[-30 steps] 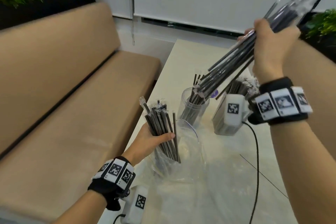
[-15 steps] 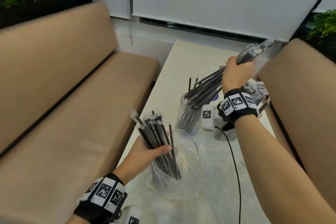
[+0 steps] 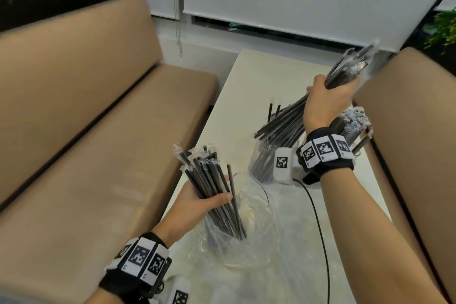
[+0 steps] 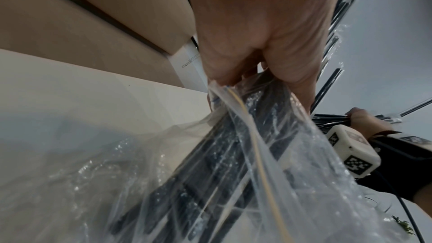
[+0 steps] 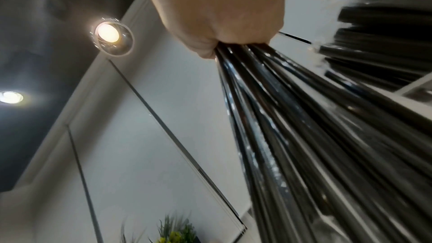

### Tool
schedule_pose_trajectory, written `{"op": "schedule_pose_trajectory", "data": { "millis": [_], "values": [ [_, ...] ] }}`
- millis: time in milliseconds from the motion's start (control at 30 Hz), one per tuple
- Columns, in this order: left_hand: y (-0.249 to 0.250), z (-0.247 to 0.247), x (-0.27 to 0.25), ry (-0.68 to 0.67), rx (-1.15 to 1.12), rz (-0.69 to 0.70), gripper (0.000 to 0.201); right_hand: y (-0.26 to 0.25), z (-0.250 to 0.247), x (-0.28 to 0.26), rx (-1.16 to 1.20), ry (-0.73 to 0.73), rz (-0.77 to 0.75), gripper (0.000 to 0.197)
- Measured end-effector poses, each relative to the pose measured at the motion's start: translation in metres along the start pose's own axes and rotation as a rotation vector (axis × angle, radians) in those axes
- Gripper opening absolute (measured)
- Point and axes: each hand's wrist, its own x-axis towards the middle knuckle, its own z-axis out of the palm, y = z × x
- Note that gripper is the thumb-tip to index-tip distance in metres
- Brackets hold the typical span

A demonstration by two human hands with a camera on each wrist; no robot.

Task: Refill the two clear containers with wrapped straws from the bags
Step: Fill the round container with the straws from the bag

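My left hand (image 3: 197,201) grips a bundle of black wrapped straws (image 3: 209,180) that stands in an open clear plastic bag (image 3: 249,224) on the table; the left wrist view shows the bag (image 4: 245,163) hanging under my fingers. My right hand (image 3: 325,101) grips a second, longer bundle of wrapped straws (image 3: 288,118), tilted, with its lower ends over the mouth of a round clear container (image 3: 261,163) that holds some straws. Behind my right wrist stands a second clear container (image 3: 355,131) packed with wrapped straws. In the right wrist view the bundle (image 5: 304,136) fans out from my fist.
The white table (image 3: 249,86) runs between two tan benches (image 3: 98,155) (image 3: 407,131). More crumpled clear plastic (image 3: 246,279) lies on the near table. A black cable (image 3: 320,229) trails from my right wrist. Plants stand at both upper corners.
My right hand came down and away from me with its bundle, bringing the lower ends to the round container's mouth. My left hand kept its grip on the straws in the bag.
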Motion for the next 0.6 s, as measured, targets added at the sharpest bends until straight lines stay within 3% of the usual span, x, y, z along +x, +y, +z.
{"op": "schedule_pose_trajectory", "data": {
  "millis": [300,467,600],
  "values": [
    [-0.001,0.005,0.003,-0.025,-0.008,0.016,0.026,-0.019,0.001,0.007,-0.014,-0.025,-0.253,0.052],
    [0.003,0.006,0.01,-0.029,0.072,0.01,0.028,-0.022,-0.004,0.0,0.008,-0.053,-0.284,0.051],
    [0.004,0.011,0.028,-0.065,0.189,-0.013,0.03,-0.028,-0.009,-0.001,0.065,-0.049,-0.262,0.036]
  ]
}}
